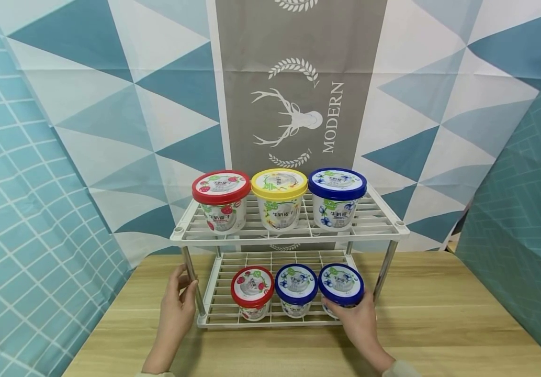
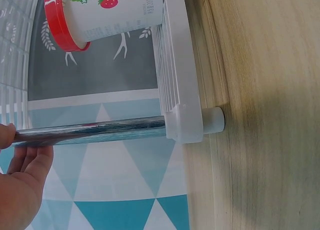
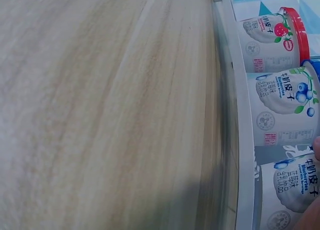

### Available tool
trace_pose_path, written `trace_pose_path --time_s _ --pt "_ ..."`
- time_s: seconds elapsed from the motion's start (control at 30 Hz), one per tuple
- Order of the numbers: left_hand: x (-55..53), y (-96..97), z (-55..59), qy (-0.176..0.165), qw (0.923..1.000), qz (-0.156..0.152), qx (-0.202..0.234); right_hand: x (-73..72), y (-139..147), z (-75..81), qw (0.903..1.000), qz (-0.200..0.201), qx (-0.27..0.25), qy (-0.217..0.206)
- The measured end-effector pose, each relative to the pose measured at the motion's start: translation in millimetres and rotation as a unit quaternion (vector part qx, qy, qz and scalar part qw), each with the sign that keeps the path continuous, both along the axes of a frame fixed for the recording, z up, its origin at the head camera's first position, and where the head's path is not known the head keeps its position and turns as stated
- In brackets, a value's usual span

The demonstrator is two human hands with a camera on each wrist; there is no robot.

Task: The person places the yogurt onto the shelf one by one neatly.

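Note:
A white two-tier rack with metal posts stands on the table. My left hand holds its front left post, thumb on one side and fingers on the other. On the lower shelf, my right hand grips the rightmost blue-lidded tub from the front, thumb on its near side. That tub, with a blueberry label, stands upright. Left of it are another blue-lidded tub and a red-lidded strawberry tub, lined up along the shelf's front.
On the upper shelf stand larger tubs: one red-lidded, one yellow-lidded and one blue-lidded. A patterned curtain hangs behind the rack. The wooden table extends to both sides and in front.

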State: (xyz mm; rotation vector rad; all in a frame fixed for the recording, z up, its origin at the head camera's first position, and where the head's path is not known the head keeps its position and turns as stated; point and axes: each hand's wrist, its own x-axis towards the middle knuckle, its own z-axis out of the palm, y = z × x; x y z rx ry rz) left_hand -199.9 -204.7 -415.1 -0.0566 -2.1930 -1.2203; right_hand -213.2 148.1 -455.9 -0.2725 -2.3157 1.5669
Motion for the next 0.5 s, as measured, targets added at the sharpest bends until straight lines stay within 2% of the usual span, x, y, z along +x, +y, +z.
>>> trace_pose_path --time_s 0.23,0.5 --pt "-0.5 0.1 -0.4 0.004 0.9999 -0.003 0.011 0.0 0.0 -1.8 1.0 0.004 -0.002 0.008" --pt "0.8 1.3 1.2 0.001 1.0 0.004 0.002 -2.3 1.4 -7.1 0.9999 0.006 0.001 0.01"
